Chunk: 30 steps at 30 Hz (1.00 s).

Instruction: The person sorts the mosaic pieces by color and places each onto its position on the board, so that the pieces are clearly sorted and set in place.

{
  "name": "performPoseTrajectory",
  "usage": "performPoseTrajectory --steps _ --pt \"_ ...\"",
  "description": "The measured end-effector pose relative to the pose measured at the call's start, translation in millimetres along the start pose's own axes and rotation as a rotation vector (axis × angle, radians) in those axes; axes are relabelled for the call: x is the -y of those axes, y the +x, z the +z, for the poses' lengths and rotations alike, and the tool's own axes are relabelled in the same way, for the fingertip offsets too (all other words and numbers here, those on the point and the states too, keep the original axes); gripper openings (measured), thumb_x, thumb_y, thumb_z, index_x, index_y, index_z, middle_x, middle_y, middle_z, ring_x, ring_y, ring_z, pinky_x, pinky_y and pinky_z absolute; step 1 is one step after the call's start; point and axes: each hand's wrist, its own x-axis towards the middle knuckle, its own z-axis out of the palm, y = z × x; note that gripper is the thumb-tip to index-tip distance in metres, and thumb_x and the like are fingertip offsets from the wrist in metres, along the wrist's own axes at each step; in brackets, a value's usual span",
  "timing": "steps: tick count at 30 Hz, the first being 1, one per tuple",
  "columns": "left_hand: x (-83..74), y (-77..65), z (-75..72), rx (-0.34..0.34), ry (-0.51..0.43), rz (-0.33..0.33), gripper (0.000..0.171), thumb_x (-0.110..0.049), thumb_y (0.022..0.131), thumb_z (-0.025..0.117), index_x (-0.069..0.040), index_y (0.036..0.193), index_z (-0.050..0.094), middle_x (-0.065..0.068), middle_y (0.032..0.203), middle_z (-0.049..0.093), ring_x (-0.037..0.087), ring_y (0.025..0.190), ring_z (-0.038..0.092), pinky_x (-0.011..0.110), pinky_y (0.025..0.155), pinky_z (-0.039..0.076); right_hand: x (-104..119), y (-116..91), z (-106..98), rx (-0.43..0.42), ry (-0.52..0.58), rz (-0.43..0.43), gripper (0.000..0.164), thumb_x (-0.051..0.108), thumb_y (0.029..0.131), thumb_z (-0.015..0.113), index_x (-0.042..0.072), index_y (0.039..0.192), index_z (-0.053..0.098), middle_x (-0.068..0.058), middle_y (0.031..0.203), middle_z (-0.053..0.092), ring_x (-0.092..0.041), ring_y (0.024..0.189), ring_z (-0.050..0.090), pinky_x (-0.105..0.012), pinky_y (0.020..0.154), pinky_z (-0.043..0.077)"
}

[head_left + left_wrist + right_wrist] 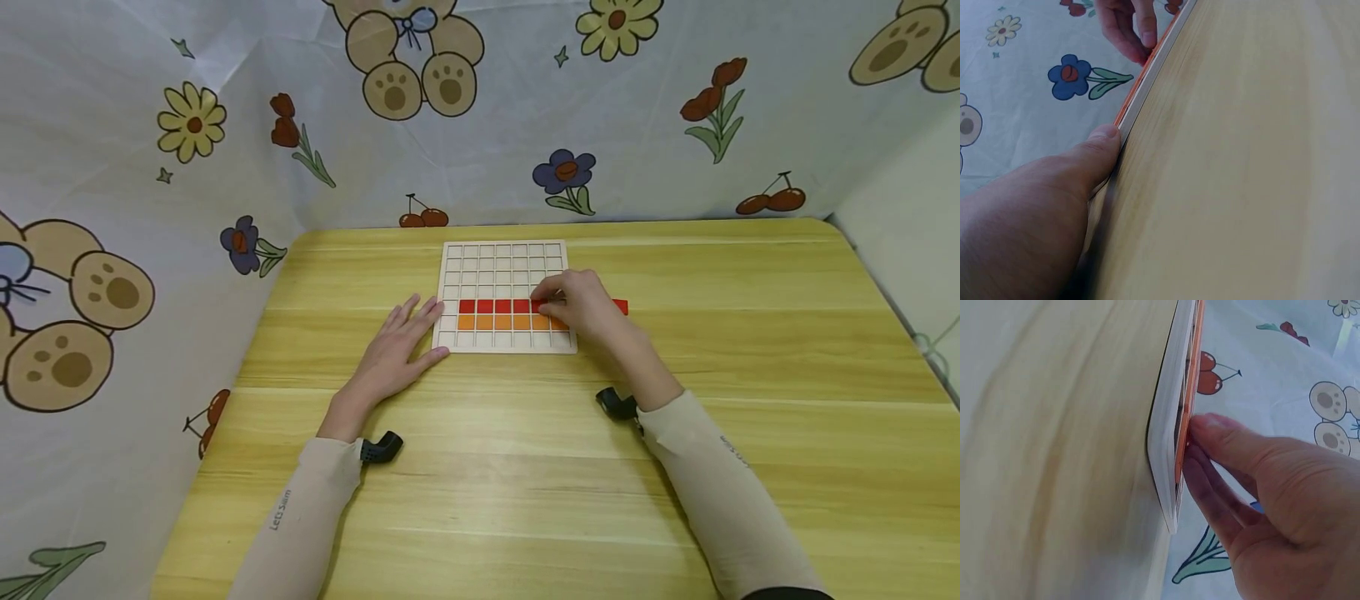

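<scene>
A pale wooden grid board [505, 258] lies on the table, with a row of red square tiles [484, 307] above a row of orange square tiles [503, 322]. My left hand [393, 346] rests flat at the board's left side, its fingers extended and touching the edge; the left wrist view shows the thumb [1105, 134] against that edge. Over the right end of the red row, my right hand [585, 307] pinches a red tile [536, 306] between thumb and fingers, largely hidden by the fingertips. The right wrist view shows this hand [1260, 481] close above the board.
More red tile [620, 307] shows on the table just right of the board, partly behind my right hand. The wooden table [480, 467] meets a patterned cloth [480, 167] at its back and left side. A white surface [911, 217] stands at the right.
</scene>
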Motion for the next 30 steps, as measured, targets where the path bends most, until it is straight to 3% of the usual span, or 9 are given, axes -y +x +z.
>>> performPoseTrajectory --steps 10,18,30 --pt "-2.5 0.1 0.1 0.004 0.004 0.004 0.078 -0.056 0.106 0.054 -0.027 0.170 0.022 -0.006 0.176 0.023 0.027 0.166 0.008 0.048 0.136 0.005 -2.9 -2.6 -1.6 -0.009 -0.053 -0.023 0.022 -0.002 0.098 0.068 0.010 0.111 0.082 -0.008 0.114 0.079 -0.027 0.109 0.071 -0.045 0.097 0.060" --pt "-3.0 0.5 -1.0 0.000 0.000 0.008 0.077 -0.054 0.106 0.056 -0.025 0.170 0.024 -0.003 0.176 0.024 0.028 0.165 0.009 0.048 0.136 0.005 -11.0 -9.7 -11.0 -0.045 0.075 0.011 0.021 0.001 0.102 0.065 0.005 0.119 0.077 -0.010 0.120 0.077 -0.029 0.110 0.072 -0.047 0.099 0.062" --pt "-1.2 -0.3 1.3 0.007 0.015 -0.001 0.078 -0.058 0.106 0.053 -0.026 0.170 0.022 -0.007 0.176 0.021 0.026 0.166 0.007 0.047 0.136 0.004 -46.5 -35.0 -42.1 -0.147 0.070 0.067 0.021 -0.001 0.097 0.070 0.001 0.118 0.076 -0.016 0.117 0.076 -0.033 0.108 0.072 -0.051 0.094 0.063"
